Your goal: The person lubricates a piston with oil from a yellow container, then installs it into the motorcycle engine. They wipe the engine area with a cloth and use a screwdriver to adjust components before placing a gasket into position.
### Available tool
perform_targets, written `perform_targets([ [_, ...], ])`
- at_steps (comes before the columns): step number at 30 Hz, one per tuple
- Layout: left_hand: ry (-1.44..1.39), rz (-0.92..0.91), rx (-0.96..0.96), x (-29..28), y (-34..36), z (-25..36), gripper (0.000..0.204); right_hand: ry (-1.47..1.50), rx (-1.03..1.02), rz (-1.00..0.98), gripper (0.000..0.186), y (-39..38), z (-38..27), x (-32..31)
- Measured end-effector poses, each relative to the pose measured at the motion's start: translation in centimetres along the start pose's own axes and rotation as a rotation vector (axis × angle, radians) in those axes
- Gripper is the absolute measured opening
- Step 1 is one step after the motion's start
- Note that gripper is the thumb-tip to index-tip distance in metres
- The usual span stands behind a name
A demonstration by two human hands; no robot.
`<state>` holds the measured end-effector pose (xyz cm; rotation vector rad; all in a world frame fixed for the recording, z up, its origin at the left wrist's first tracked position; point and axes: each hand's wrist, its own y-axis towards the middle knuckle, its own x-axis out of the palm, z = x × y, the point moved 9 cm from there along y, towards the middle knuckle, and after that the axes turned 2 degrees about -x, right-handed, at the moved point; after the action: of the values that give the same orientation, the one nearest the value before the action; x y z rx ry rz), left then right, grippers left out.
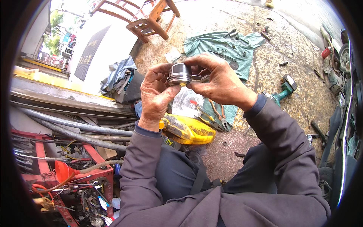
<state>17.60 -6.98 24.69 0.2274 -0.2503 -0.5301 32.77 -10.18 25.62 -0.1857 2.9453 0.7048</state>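
Observation:
A short grey metal piston [180, 73] with ring grooves is held up in front of me. My left hand [155, 94] wraps it from the left, thumb under its lower rim. From the right, my right hand [219, 81] pinches its side, fingers curled over the top. A small metal part shows between my right fingers, too hidden to name. Below my hands a dirty yellow oil bottle [188, 129] lies on its side near my knees.
A green cloth [223, 47] with bolts and tools lies on the concrete ahead. A green cordless drill [285, 89] sits to the right, a wooden stool [149, 20] at the back. A red tool tray [66, 178] with an orange funnel and grey hoses fills the left.

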Motion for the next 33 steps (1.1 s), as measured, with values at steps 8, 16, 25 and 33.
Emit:
perform_targets([
  [8,-0.192,0.077,-0.12,-1.1,-0.2,-0.7,0.048,0.049,0.091,0.022,0.066,0.0,0.8,-0.3],
  [16,-0.501,0.371,-0.365,-4.0,-0.8,-3.2,0.027,-0.015,0.135,0.024,0.048,-0.1,1.7,0.2],
  [25,-0.386,0.431,-0.298,-4.5,-0.6,-2.4,0.025,-0.074,0.162,-0.046,0.032,-0.3,1.8,1.3],
  [33,-0.392,0.471,-0.328,-4.8,-0.9,-2.7,0.025,-0.076,0.093,-0.013,0.031,-0.2,1.2,1.2],
])
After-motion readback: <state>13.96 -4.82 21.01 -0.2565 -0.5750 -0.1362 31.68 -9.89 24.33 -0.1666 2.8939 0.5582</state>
